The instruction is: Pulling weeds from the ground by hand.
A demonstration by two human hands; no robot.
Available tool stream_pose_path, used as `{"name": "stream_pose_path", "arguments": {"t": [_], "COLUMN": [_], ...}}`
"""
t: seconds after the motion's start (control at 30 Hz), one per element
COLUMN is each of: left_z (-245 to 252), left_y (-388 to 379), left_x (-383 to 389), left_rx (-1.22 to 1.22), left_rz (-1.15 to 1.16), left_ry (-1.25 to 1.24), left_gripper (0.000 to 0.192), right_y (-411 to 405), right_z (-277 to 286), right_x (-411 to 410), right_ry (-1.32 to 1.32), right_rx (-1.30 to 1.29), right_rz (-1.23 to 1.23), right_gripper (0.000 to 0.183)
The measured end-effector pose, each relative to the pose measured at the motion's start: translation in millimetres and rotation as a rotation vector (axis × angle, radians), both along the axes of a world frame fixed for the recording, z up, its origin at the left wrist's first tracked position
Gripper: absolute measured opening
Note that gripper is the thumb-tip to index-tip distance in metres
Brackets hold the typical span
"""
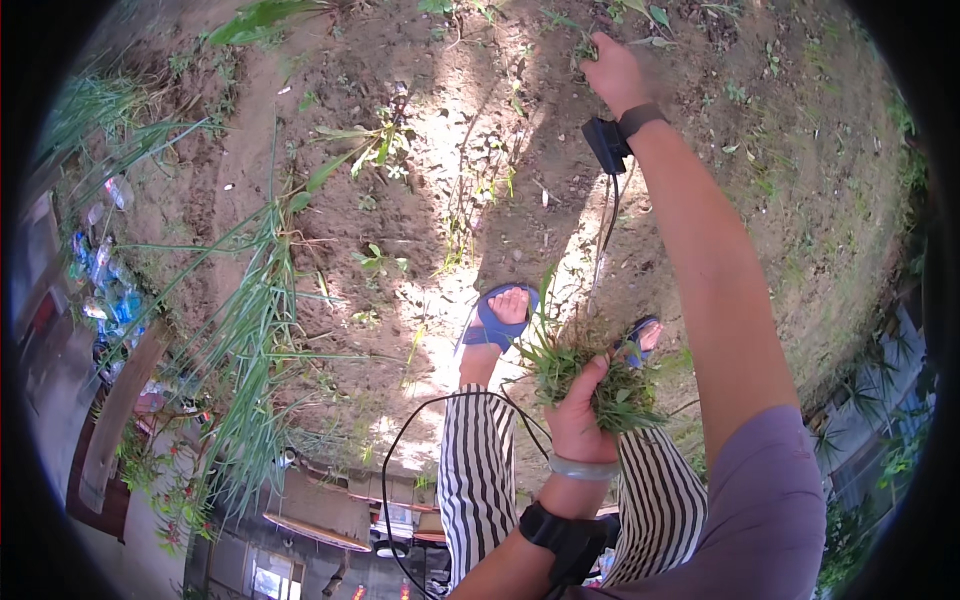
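Observation:
My left hand (pixel 581 424), with a pale bangle at the wrist, is closed around a thick bunch of pulled weeds (pixel 626 397). The bunch is held low in front of my striped trousers, its blades and roots sticking out past the thumb. Farther out, my right hand (pixel 616 73) reaches down to the soil with its fingers curled around a small green tuft of weeds (pixel 585 49). Whether that tuft is still rooted is hidden by the fingers. Broad-leaved weeds (pixel 652 19) grow just beyond this hand.
Tall scallion-like plants (pixel 251 300) lean over the bare soil (pixel 360 202) on the left. Leafy weeds (pixel 386 142) dot the ground. Plastic bottles (pixel 112 292) are piled by a wooden beam (pixel 124 412). A black cable (pixel 385 480) loops beside my legs; my blue sandal (pixel 495 326) is on the ground.

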State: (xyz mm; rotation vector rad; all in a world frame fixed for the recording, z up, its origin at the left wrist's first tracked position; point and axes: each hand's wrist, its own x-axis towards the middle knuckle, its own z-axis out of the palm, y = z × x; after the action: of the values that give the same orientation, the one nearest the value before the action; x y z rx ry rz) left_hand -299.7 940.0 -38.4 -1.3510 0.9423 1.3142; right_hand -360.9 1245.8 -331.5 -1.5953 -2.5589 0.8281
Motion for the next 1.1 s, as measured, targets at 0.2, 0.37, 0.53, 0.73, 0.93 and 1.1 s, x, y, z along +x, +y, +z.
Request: {"name": "stream_pose_path", "arguments": {"t": [0.2,0.37,0.53,0.73,0.93,1.1], "left_z": [0.7,0.9,-6.2,-12.6,0.3,9.9], "left_y": [2.0,5.9,0.1,-7.0,1.5,9.8], "left_x": [6.3,4.2,10.6,25.0,17.4,-0.8], "left_rx": [-0.016,-0.018,-0.012,-0.049,-0.043,-0.066], "left_rz": [0.029,0.060,0.029,0.042,0.140,0.262], "left_ry": [-0.006,-0.029,-0.002,0.014,0.041,0.042], "left_gripper": [0.020,0.018,0.018,0.019,0.023,0.028], "right_y": [3.6,1.3,-27.4,-54.4,-57.2,-70.5], "right_z": [-1.4,22.7,58.6,61.8,43.0,55.6], "right_x": [-6.3,-10.4,-46.2,-116.8,-152.4,-168.7], "right_ry": [-0.072,0.148,0.313,0.254,0.031,-0.366], "right_rx": [0.088,-0.397,-0.257,0.118,0.059,0.097], "right_rz": [0.003,-0.237,0.031,0.612,0.606,0.574], "right_gripper": [0.046,0.053,0.051,0.036,0.032,0.031]}}
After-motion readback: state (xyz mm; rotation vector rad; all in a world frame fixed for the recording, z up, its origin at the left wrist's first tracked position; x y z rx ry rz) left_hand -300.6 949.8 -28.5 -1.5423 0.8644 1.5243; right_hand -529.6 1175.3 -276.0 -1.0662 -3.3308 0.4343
